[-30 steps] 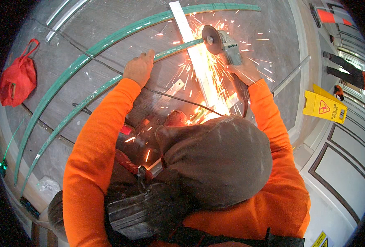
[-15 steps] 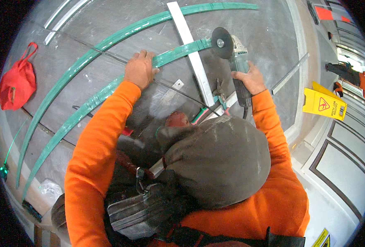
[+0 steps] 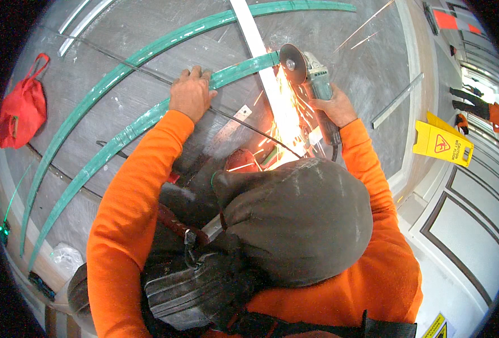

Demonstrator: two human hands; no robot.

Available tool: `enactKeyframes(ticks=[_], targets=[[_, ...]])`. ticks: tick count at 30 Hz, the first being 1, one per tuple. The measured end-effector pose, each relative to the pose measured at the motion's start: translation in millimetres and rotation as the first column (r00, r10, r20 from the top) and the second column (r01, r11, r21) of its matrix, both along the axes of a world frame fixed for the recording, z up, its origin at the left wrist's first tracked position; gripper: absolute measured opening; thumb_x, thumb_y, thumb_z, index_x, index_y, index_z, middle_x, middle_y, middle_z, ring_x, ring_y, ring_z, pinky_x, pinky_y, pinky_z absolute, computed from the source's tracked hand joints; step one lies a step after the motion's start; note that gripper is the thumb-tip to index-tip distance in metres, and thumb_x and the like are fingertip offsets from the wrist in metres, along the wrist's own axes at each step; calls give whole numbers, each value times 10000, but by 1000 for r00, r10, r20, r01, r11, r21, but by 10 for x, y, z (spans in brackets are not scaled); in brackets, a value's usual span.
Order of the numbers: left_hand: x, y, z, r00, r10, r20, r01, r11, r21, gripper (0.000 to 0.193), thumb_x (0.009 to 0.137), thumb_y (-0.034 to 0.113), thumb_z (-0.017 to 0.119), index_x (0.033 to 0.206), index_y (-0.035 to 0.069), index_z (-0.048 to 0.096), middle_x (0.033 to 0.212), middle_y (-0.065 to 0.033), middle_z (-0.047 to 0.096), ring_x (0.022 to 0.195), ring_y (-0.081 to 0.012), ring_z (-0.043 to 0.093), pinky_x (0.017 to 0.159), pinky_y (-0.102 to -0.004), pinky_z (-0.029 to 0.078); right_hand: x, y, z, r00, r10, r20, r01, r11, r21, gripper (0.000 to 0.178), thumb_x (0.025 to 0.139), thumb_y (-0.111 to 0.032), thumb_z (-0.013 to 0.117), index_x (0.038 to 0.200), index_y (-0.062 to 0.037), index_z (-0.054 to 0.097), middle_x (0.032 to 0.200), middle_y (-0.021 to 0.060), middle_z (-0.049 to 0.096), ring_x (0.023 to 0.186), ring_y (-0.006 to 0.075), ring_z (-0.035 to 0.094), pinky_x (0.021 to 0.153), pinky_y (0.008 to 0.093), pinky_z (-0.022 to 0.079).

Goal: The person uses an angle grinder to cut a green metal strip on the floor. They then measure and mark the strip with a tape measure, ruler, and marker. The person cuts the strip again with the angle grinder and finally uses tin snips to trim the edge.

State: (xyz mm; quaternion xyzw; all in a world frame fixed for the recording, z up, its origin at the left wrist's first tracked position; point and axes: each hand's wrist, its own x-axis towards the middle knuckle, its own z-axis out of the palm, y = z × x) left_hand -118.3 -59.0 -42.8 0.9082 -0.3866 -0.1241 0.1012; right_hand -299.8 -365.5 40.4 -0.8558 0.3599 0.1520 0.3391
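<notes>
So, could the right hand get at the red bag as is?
Probably not: the right hand holds the angle grinder, and the red bag lies far left, beyond both green strips.

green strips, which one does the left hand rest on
The inner curved strip, whose right end reaches the cutting disc; the outer strip lies farther out, untouched.

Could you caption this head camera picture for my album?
Sparks fly from the grinder in the right hand's grip; the left hand rests on a green strip.

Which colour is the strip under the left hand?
The strip is green, clearest in the head view.
</notes>
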Motion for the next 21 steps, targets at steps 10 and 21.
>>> enactKeyframes(ticks=[10,21], targets=[[-14,-30,-33,1000,-1,-9,1,1000,-17,478,798,338,735,1206,115,622,1129,-78,583,1045,-309,582,853,-441,528,-22,-224,-305,982,151,117,-133,980,-145,696,655,-325,779,1247,-27,565,1071,211,670,1026,347,649,905,397,501],[36,-10,-30,998,-25,-56,23,998,-52,494,808,354,727,1221,111,608,1154,-132,586,1055,-351,589,882,-449,516,-140,-66,-235,976,-150,155,155,988,-21,659,674,-296,804,1204,22,575,1056,181,683,968,294,658,878,380,497]])
